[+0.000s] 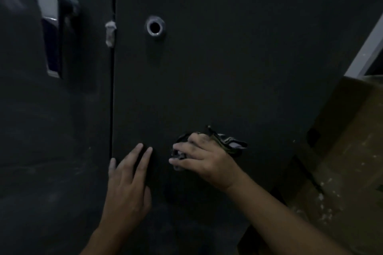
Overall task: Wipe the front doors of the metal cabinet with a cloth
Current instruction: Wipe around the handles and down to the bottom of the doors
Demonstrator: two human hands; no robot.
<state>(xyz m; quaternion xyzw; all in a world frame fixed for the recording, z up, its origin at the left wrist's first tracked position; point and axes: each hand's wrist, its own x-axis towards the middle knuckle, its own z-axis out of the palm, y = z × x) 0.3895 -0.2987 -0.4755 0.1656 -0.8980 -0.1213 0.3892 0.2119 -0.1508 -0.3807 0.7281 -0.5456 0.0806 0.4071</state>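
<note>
Two dark metal cabinet doors fill the view, split by a vertical gap. The right door [228,58] has a round silver keyhole ring [154,27]. On the left door [51,130] there is a silver lever handle [54,31]. My right hand [204,158] grips a bunched dark patterned cloth [230,144] and holds it against the lower part of the right door. My left hand [128,182] lies flat on the right door just right of the gap, fingers straight and spread.
A brown cardboard box [348,151] with pale specks stands close against the cabinet's right side. A pale frame edge [369,47] runs diagonally above it. A small whitish scrap [110,33] sticks at the door gap.
</note>
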